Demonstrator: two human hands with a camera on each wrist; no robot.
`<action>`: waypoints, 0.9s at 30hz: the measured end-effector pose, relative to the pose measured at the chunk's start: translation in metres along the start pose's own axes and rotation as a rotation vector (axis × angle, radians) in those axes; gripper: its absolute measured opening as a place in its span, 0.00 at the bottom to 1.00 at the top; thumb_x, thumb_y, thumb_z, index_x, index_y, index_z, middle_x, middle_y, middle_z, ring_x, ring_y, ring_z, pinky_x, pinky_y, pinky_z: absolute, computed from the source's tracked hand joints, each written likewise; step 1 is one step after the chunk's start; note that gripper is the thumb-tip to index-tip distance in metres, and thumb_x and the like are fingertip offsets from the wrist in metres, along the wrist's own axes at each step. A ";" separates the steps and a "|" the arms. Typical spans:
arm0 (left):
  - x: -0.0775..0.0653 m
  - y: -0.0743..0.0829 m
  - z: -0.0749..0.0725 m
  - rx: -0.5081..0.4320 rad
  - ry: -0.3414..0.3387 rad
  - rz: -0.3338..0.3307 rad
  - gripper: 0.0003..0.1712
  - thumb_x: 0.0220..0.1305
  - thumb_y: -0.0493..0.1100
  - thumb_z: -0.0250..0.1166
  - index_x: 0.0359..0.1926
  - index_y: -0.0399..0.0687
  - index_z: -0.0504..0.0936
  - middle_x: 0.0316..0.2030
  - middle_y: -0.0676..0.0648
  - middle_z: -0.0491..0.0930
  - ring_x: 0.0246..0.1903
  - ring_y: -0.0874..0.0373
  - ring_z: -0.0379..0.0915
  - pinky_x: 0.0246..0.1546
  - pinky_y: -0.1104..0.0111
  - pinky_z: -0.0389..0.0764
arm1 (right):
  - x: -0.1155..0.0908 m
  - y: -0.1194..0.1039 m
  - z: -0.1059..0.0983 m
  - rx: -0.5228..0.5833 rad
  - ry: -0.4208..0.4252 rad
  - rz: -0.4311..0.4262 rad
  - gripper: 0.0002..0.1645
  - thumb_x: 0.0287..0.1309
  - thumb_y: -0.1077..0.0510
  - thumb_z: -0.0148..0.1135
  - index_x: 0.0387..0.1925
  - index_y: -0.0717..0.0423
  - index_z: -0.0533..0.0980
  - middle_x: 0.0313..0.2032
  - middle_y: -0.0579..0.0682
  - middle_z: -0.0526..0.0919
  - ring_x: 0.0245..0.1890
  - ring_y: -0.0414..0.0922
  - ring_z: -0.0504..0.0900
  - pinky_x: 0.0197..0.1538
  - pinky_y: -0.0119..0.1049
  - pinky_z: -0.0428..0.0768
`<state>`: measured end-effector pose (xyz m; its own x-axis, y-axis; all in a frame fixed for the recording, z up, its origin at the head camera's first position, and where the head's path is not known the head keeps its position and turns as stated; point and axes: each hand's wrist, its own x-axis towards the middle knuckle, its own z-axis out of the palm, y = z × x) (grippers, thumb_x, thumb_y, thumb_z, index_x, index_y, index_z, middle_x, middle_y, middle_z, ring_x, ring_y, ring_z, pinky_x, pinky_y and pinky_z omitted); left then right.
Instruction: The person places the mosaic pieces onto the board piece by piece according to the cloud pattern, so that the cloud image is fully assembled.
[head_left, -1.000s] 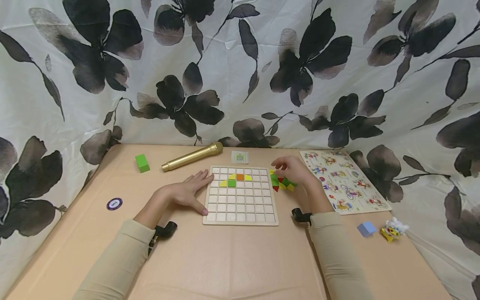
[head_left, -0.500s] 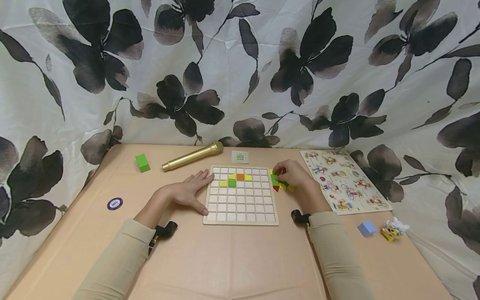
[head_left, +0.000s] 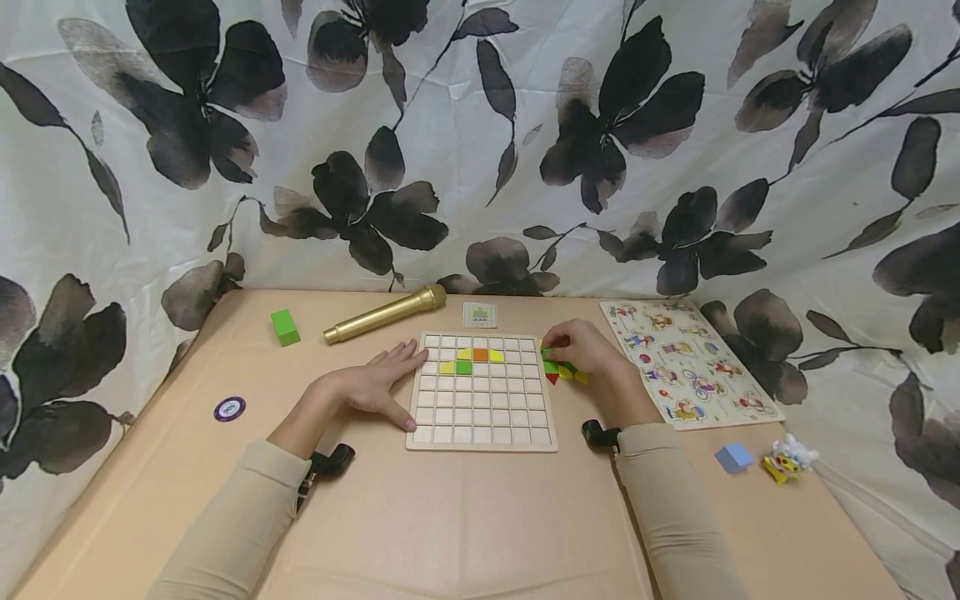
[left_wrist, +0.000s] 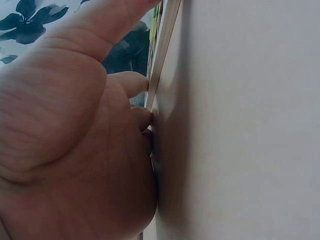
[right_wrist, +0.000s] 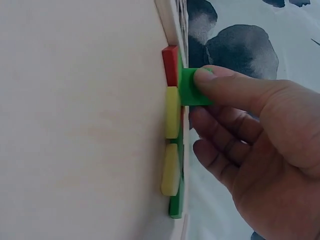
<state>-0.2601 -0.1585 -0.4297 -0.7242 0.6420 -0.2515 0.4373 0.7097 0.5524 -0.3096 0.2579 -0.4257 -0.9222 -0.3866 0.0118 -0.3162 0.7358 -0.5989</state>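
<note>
A wooden grid board (head_left: 480, 417) lies mid-table, with several yellow, green and orange tiles set in its upper rows. My left hand (head_left: 375, 382) rests at the board's left edge, fingers spread, thumb on the lower left side. In the left wrist view, its fingertips touch the board's edge (left_wrist: 162, 55). Just right of the board, my right hand (head_left: 585, 346) pinches a green square tile (right_wrist: 189, 87) between thumb and fingers, holding it upright over the loose tiles. Among that pile are a red tile (right_wrist: 170, 65) and a yellow tile (right_wrist: 172, 112); the hand partly hides the pile.
Behind the board lie a small pattern card (head_left: 480, 315) and a gold microphone (head_left: 384, 315). A green block (head_left: 285, 327) and a round chip (head_left: 229, 407) are at left. A picture board (head_left: 690, 362), blue block (head_left: 733, 458) and small toy (head_left: 787, 460) stand at right.
My right hand has lowered slightly into the loose tiles, its fingers closing, and now pinches a green tile. The left hand has stayed at the board's edge.
</note>
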 end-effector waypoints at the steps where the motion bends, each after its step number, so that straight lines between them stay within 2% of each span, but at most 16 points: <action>1: 0.000 0.000 0.000 -0.001 -0.001 -0.001 0.76 0.48 0.67 0.80 0.85 0.48 0.42 0.84 0.38 0.28 0.83 0.38 0.22 0.81 0.40 0.34 | 0.000 -0.001 0.000 0.008 0.009 -0.007 0.06 0.65 0.63 0.69 0.43 0.56 0.87 0.36 0.50 0.87 0.35 0.46 0.80 0.41 0.36 0.80; 7: 0.000 0.001 0.001 -0.007 -0.003 -0.005 0.76 0.48 0.67 0.80 0.85 0.49 0.42 0.84 0.38 0.28 0.83 0.38 0.22 0.81 0.39 0.34 | -0.004 -0.014 -0.006 0.091 0.143 -0.076 0.12 0.67 0.62 0.68 0.50 0.58 0.86 0.40 0.52 0.87 0.36 0.47 0.81 0.39 0.37 0.81; 10: -0.001 0.001 0.002 -0.008 -0.005 -0.008 0.76 0.48 0.67 0.80 0.85 0.49 0.42 0.84 0.38 0.28 0.83 0.39 0.22 0.80 0.39 0.34 | -0.004 -0.027 -0.007 0.171 0.186 -0.109 0.13 0.68 0.61 0.68 0.52 0.58 0.85 0.43 0.53 0.87 0.38 0.48 0.84 0.40 0.36 0.83; 12: -0.001 0.002 0.003 -0.009 -0.005 -0.009 0.76 0.48 0.67 0.80 0.85 0.50 0.42 0.84 0.38 0.28 0.83 0.39 0.22 0.80 0.39 0.34 | -0.003 -0.036 -0.005 0.260 0.182 -0.123 0.15 0.68 0.62 0.67 0.54 0.57 0.84 0.45 0.55 0.87 0.40 0.48 0.87 0.44 0.34 0.86; 15: -0.001 0.002 0.003 -0.007 -0.002 -0.009 0.76 0.48 0.67 0.80 0.85 0.49 0.42 0.84 0.38 0.28 0.83 0.39 0.22 0.81 0.39 0.34 | -0.001 -0.049 0.000 0.392 0.149 -0.139 0.17 0.68 0.65 0.65 0.57 0.59 0.82 0.46 0.59 0.86 0.42 0.50 0.90 0.48 0.37 0.88; 17: -0.001 0.002 0.003 -0.008 -0.001 -0.011 0.76 0.48 0.67 0.80 0.85 0.49 0.43 0.84 0.38 0.28 0.83 0.39 0.22 0.81 0.39 0.34 | 0.002 -0.056 0.005 0.442 0.123 -0.147 0.18 0.68 0.67 0.64 0.58 0.62 0.81 0.45 0.61 0.85 0.42 0.51 0.91 0.49 0.41 0.89; 22: -0.001 0.002 0.004 -0.002 0.004 -0.006 0.76 0.48 0.67 0.80 0.85 0.49 0.43 0.84 0.38 0.28 0.83 0.39 0.22 0.80 0.39 0.34 | 0.008 -0.070 0.022 0.465 0.077 -0.162 0.17 0.67 0.67 0.66 0.56 0.64 0.82 0.40 0.59 0.84 0.39 0.51 0.90 0.49 0.54 0.89; 25: -0.002 0.002 0.003 0.002 0.005 -0.003 0.76 0.48 0.67 0.80 0.85 0.49 0.43 0.84 0.38 0.28 0.83 0.38 0.22 0.81 0.39 0.35 | 0.010 -0.076 0.033 0.425 0.056 -0.162 0.17 0.65 0.64 0.70 0.55 0.61 0.83 0.39 0.56 0.85 0.38 0.49 0.87 0.47 0.49 0.89; 27: -0.003 0.003 0.003 0.001 0.004 -0.004 0.76 0.48 0.67 0.80 0.85 0.49 0.43 0.84 0.38 0.29 0.83 0.38 0.22 0.81 0.39 0.35 | 0.011 -0.080 0.039 0.380 0.041 -0.168 0.17 0.64 0.61 0.72 0.54 0.60 0.84 0.39 0.54 0.86 0.37 0.47 0.85 0.44 0.40 0.87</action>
<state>-0.2557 -0.1573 -0.4296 -0.7280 0.6379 -0.2511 0.4346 0.7128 0.5506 -0.2859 0.1736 -0.4090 -0.8753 -0.4556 0.1621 -0.3654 0.4035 -0.8388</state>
